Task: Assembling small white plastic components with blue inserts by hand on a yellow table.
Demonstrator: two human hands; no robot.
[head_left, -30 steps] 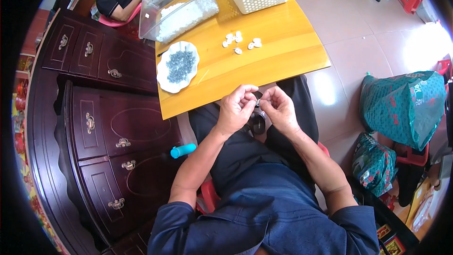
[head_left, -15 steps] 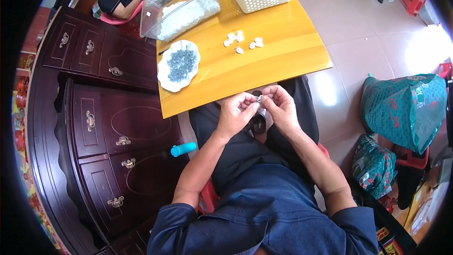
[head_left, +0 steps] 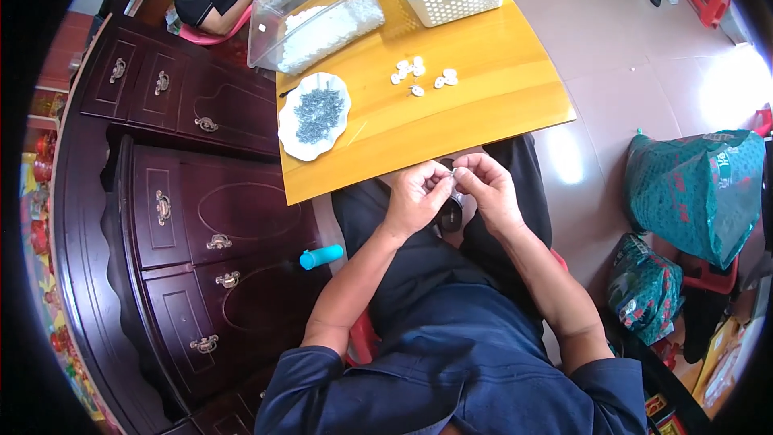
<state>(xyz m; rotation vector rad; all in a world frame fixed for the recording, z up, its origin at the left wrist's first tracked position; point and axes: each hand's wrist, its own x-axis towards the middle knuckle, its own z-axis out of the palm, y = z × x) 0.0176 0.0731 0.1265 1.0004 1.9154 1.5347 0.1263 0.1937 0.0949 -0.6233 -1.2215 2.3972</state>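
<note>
My left hand point(head_left: 413, 200) and my right hand point(head_left: 492, 195) meet just off the near edge of the yellow wooden table point(head_left: 378, 145), above my lap. Fingertips of both hands pinch a tiny white piece point(head_left: 453, 174), mostly hidden between them. Beyond the hands, several small white oval pieces point(head_left: 417, 91) lie on the tabletop in two loose groups. To their left sits a white scalloped dish point(head_left: 291, 142) heaped with small dark grey slivers point(head_left: 319, 113), too small to name.
At the table's far side stand a clear plastic bin point(head_left: 266, 42) of white pieces and a white perforated basket point(head_left: 467, 6). A dark wooden cabinet point(head_left: 233, 201) lines the left. Teal bags point(head_left: 684, 189) are on the right. Another person point(head_left: 217, 0) sits at far left.
The whole view has shifted slightly right and down. Both hands keep their pinch together, and the white piece shows less between the fingertips than before.
</note>
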